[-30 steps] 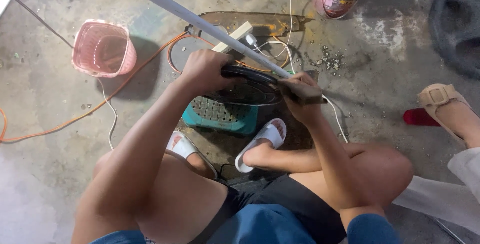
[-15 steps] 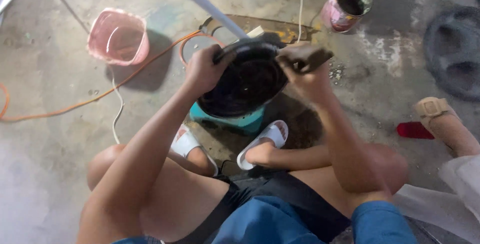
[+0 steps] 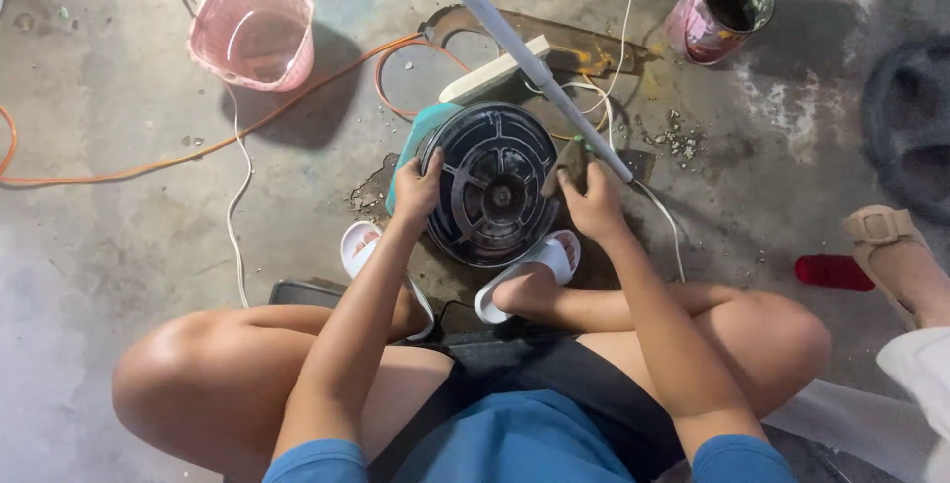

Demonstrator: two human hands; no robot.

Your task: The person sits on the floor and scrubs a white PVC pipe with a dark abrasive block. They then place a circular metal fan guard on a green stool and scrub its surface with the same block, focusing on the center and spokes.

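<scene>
Fingers of both hands, left [image 3: 421,189] and right [image 3: 592,204], clamped the black disc [image 3: 492,184]; pole [image 3: 524,59] crossed it, basket [image 3: 252,31] and can [image 3: 719,10] sat nearby.

– Position of the round fan housing [image 3: 492,184]?

– On the floor [image 3: 119,245], between left hand [image 3: 421,189] and right hand [image 3: 592,201], just ahead of both sandals.

– Surroundings?

– Basket [image 3: 252,30] far left; can [image 3: 720,10] far right; pole [image 3: 524,59] crossing behind the housing.

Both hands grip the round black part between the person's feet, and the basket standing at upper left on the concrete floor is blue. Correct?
Not quite. In the head view the basket is pink, not blue. The rest holds: left hand and right hand grip the round black part between the feet.
</scene>
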